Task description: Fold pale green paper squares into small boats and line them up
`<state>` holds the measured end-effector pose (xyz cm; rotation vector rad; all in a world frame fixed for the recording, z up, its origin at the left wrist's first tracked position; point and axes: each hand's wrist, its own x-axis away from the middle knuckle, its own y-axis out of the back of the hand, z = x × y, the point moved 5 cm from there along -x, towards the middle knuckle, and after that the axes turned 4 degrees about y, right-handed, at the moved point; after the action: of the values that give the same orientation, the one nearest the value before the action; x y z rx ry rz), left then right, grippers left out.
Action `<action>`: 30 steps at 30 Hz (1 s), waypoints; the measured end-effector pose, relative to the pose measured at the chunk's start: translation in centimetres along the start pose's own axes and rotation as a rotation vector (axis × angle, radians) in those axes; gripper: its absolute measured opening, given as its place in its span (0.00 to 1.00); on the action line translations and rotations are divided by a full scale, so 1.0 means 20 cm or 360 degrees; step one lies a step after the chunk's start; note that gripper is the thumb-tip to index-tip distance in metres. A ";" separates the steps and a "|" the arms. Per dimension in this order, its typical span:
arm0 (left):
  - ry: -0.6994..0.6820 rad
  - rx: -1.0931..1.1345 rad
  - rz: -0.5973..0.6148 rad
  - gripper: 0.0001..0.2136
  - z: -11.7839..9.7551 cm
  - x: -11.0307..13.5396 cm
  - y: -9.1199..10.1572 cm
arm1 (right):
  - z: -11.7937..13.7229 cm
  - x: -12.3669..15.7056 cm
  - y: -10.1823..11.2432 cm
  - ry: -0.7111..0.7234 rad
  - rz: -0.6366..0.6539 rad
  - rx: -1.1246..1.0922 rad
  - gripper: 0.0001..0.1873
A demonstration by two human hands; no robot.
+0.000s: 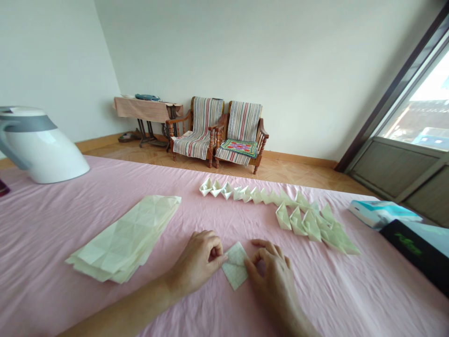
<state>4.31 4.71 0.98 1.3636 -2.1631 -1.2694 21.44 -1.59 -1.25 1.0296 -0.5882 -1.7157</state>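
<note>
Plain pale walls (217, 56) and a tan patterned floor (298, 174) make up the back of the room, with two brown wooden armchairs in striped covers (207, 117) parked by the wall. Up front it's all a wrinkly pink cloth surface (105, 185). Main thing here is a small pale green folded paper square (236, 267), turned like a diamond, right between the two hands. Can't tell if it's flat on the cloth or lifted a touch. Left hand (201, 255) has its left corner pinched between thumb and finger. Right hand (272, 269) has its thumb at the opposite edge, other fingers curled; honestly can't tell if that's a proper pinch or just a press. Over to the left sits a messy stack of creased pale green paper sheets (128, 236), with a white and grey jug (56, 152) behind. Beyond the right hand there's a bunch of pointy pale green folded paper pieces (310, 224), then a blue and white soft pack (382, 213) and a black box with green lettering (414, 252).
</note>
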 end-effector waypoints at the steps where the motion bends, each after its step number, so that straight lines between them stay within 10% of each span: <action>1: 0.0011 -0.0011 -0.0005 0.08 0.00 0.00 0.00 | 0.01 0.00 0.00 -0.0010 -0.0001 0.0004 0.09; 30: 0.0135 -0.0213 -0.0003 0.09 -0.03 0.02 -0.02 | 0.05 -0.01 0.01 -0.0100 0.0095 0.0148 0.08</action>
<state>4.71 3.96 0.95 1.3408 -1.9834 -1.3068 20.73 -1.48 -0.58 1.0159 -0.7377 -1.6863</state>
